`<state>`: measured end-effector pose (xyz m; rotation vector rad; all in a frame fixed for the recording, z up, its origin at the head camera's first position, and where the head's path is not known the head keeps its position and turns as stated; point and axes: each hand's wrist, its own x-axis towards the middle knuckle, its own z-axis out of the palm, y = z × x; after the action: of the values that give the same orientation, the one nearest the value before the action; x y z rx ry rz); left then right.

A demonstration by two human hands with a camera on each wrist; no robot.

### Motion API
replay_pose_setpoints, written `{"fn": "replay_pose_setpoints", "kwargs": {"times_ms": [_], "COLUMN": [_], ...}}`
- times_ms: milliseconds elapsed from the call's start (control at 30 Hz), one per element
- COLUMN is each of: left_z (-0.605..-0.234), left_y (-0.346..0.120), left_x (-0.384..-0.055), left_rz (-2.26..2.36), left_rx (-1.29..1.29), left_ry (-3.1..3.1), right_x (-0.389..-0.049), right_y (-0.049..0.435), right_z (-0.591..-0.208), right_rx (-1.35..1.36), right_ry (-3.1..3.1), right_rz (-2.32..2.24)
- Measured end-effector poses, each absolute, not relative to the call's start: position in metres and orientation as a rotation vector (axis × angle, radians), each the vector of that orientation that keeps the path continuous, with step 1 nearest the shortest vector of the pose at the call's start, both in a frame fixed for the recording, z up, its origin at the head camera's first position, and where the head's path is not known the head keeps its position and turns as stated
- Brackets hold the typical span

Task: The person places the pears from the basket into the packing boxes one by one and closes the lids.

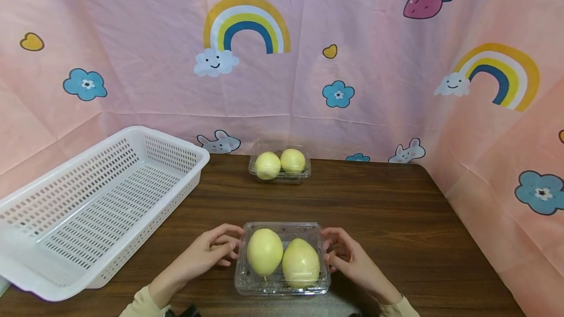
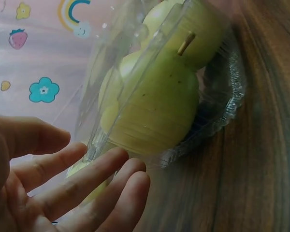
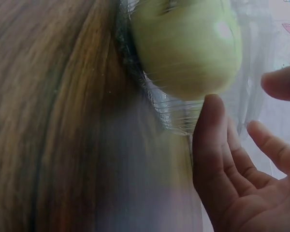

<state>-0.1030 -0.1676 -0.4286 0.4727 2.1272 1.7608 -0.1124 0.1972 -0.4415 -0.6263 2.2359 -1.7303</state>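
Note:
A clear plastic clamshell box [image 1: 282, 285] sits on the wooden table in front of me. Inside it lie two yellow-green pears, the left pear [image 1: 265, 252] and the right pear [image 1: 301, 263]. My left hand [image 1: 207, 251] is beside the box's left edge, its fingers loosely spread. In the left wrist view those fingers [image 2: 113, 166] reach toward the box wall with a gap between thumb and fingertips. On the other side, my right hand [image 1: 352, 260] has its fingertips at the right edge; the right wrist view shows them relaxed, not pinching. Whether the lid is latched I cannot tell.
A long white slotted plastic basket [image 1: 194, 177] stands on the left side of the table. Farther back, by the cloth backdrop [image 1: 304, 77], is a second clear box [image 1: 288, 179] with two pale yellow-green fruits. Dark wooden table [image 1: 396, 209] extends to the right.

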Motion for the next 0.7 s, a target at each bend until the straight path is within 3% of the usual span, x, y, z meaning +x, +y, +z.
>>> {"fn": "replay_pose_setpoints", "kwargs": {"times_ms": [333,700], "left_z": [-0.433,-0.434], "left_y": [-0.170,-0.168], "left_x": [-0.088,-0.084], "left_rz": [1.645,1.606], "left_rx": [0.649,0.835], "left_ry": [2.149,2.185], "right_x": [-0.106,-0.108], "right_y": [0.203,0.203], "right_z": [-0.439,-0.438], "right_rx": [-0.829,-0.822], "right_ry": [2.217,2.141], "right_rz": [-1.644,-1.651]}}
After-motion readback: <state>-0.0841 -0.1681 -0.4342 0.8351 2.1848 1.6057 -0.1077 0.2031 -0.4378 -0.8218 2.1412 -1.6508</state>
